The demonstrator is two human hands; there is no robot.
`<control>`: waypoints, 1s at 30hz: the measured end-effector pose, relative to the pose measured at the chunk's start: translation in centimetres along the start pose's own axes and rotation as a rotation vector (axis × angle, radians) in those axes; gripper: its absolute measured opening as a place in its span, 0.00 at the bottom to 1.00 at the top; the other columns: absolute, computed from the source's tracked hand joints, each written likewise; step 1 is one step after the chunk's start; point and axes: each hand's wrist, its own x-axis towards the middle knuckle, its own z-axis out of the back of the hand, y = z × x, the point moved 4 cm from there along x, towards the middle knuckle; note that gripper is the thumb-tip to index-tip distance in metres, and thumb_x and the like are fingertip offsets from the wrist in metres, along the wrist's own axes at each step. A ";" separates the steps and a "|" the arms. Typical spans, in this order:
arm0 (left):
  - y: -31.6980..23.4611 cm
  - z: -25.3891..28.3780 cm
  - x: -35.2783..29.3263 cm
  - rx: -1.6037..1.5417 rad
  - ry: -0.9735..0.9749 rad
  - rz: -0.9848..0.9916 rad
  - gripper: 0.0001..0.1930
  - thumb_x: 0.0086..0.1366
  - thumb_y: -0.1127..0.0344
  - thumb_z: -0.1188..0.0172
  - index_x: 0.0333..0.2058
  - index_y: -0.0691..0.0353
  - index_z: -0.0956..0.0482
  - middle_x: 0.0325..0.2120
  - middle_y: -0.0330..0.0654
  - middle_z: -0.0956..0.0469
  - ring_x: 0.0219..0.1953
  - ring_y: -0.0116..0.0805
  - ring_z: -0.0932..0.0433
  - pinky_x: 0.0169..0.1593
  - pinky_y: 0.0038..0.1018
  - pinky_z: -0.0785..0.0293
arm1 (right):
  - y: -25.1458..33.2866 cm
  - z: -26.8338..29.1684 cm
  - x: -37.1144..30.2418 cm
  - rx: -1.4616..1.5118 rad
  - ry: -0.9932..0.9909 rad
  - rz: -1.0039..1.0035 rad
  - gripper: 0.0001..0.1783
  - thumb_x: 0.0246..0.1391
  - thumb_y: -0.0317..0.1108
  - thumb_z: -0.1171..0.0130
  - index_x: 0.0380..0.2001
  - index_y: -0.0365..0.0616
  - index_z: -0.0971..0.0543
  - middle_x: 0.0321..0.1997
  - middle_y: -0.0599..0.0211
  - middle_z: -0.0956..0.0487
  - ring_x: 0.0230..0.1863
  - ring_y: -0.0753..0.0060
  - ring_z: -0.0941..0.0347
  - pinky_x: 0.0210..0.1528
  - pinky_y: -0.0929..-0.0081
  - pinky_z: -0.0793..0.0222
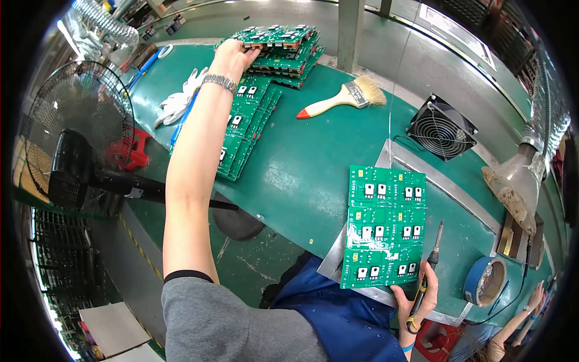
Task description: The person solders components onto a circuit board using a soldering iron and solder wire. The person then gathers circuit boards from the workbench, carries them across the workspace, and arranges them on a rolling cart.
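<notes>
My left arm reaches to the far stack of green circuit boards (286,54). There my left hand (237,55) is closed on the near left edge of an upper board, its fingers partly hidden. More boards (241,130) lie fanned out below that wrist. Low on the right, my right hand (425,295) is wrapped round a soldering iron (433,259), its tip pointing up and away. Beside the iron lies a green panel (386,226) with black components in pairs, on a metal frame (333,259) and close to my right thumb.
A paintbrush (344,98) lies mid-table, with a small black fan (441,128) to its right. An extraction hood (512,187) hangs above a blue tape roll (484,281). At left are white gloves (181,99) and a standing fan (78,127). Another person's hands (535,297) show at lower right.
</notes>
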 end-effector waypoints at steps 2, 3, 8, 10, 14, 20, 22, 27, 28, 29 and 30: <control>-0.4 0.6 1.0 0.089 0.064 -0.065 0.10 0.65 0.74 0.59 0.37 0.70 0.29 0.35 0.53 0.23 0.36 0.48 0.22 0.43 0.44 0.22 | 0.3 0.1 0.1 0.003 -0.005 0.018 0.44 0.32 0.43 0.24 0.54 0.39 0.32 0.49 0.57 0.25 0.47 0.57 0.28 0.50 0.67 0.32; -0.7 1.1 1.3 0.089 0.067 -0.083 0.10 0.65 0.75 0.59 0.37 0.71 0.29 0.35 0.54 0.23 0.36 0.48 0.21 0.44 0.42 0.21 | 0.5 0.1 0.2 0.004 0.000 0.037 0.44 0.32 0.43 0.24 0.54 0.39 0.32 0.49 0.57 0.25 0.47 0.57 0.28 0.50 0.67 0.32; -2.8 2.6 -0.1 -0.014 0.191 -0.180 0.10 0.64 0.74 0.58 0.39 0.76 0.31 0.40 0.56 0.25 0.46 0.49 0.24 0.53 0.40 0.24 | 0.4 0.0 0.1 0.064 -0.022 0.053 0.43 0.33 0.41 0.24 0.54 0.39 0.32 0.50 0.55 0.25 0.47 0.56 0.27 0.51 0.66 0.32; -3.3 3.3 -3.1 -0.142 0.193 -0.136 0.08 0.61 0.74 0.52 0.36 0.73 0.29 0.39 0.53 0.24 0.44 0.44 0.24 0.53 0.36 0.26 | 0.2 0.4 -0.1 0.076 -0.037 0.043 0.43 0.33 0.40 0.24 0.54 0.39 0.31 0.50 0.55 0.25 0.48 0.55 0.27 0.51 0.66 0.32; -3.7 7.2 -11.0 -0.391 0.242 -0.008 0.09 0.60 0.73 0.47 0.38 0.71 0.31 0.37 0.49 0.26 0.43 0.42 0.25 0.54 0.33 0.27 | 0.5 1.9 -1.3 0.100 -0.129 0.034 0.38 0.41 0.40 0.29 0.54 0.37 0.32 0.51 0.52 0.26 0.52 0.53 0.28 0.55 0.64 0.34; 1.1 10.0 -29.1 -0.134 0.437 -0.030 0.16 0.63 0.68 0.48 0.48 0.67 0.33 0.40 0.41 0.26 0.41 0.33 0.26 0.50 0.30 0.28 | 1.6 4.1 -1.2 0.400 -0.263 0.095 0.37 0.51 0.46 0.37 0.57 0.35 0.38 0.54 0.45 0.29 0.56 0.52 0.31 0.59 0.58 0.36; 3.5 10.4 -33.8 -0.076 0.406 0.068 0.18 0.64 0.68 0.49 0.52 0.67 0.36 0.42 0.42 0.25 0.40 0.31 0.25 0.48 0.29 0.26 | 3.0 4.6 -0.5 0.511 -0.314 0.129 0.41 0.50 0.49 0.36 0.58 0.35 0.41 0.56 0.44 0.32 0.57 0.51 0.32 0.58 0.56 0.35; 8.0 11.9 -38.9 -0.147 0.638 0.411 0.24 0.64 0.70 0.52 0.57 0.69 0.43 0.48 0.45 0.27 0.46 0.31 0.24 0.48 0.28 0.24 | 4.7 4.6 1.2 0.731 -0.256 0.094 0.53 0.36 0.50 0.26 0.60 0.38 0.43 0.59 0.49 0.34 0.60 0.50 0.36 0.60 0.55 0.37; 8.7 11.7 -39.4 -0.133 0.640 0.477 0.25 0.64 0.70 0.52 0.58 0.69 0.44 0.49 0.46 0.28 0.47 0.32 0.24 0.49 0.29 0.24 | 4.5 4.7 1.1 0.747 -0.245 0.073 0.54 0.34 0.47 0.25 0.60 0.38 0.43 0.59 0.48 0.34 0.60 0.51 0.35 0.61 0.57 0.38; 9.3 11.4 -40.0 -0.149 0.657 0.515 0.26 0.64 0.69 0.51 0.59 0.69 0.45 0.51 0.48 0.29 0.49 0.36 0.25 0.51 0.33 0.25 | 4.4 4.8 0.7 0.787 -0.241 0.062 0.54 0.33 0.46 0.24 0.60 0.38 0.43 0.59 0.48 0.33 0.60 0.52 0.35 0.61 0.59 0.38; 9.5 11.1 -40.4 -0.147 0.663 0.543 0.26 0.64 0.69 0.51 0.59 0.69 0.45 0.51 0.48 0.29 0.49 0.36 0.25 0.51 0.33 0.25 | 4.2 4.9 0.4 0.830 -0.236 0.053 0.54 0.33 0.45 0.24 0.60 0.38 0.43 0.59 0.48 0.33 0.60 0.53 0.35 0.61 0.60 0.38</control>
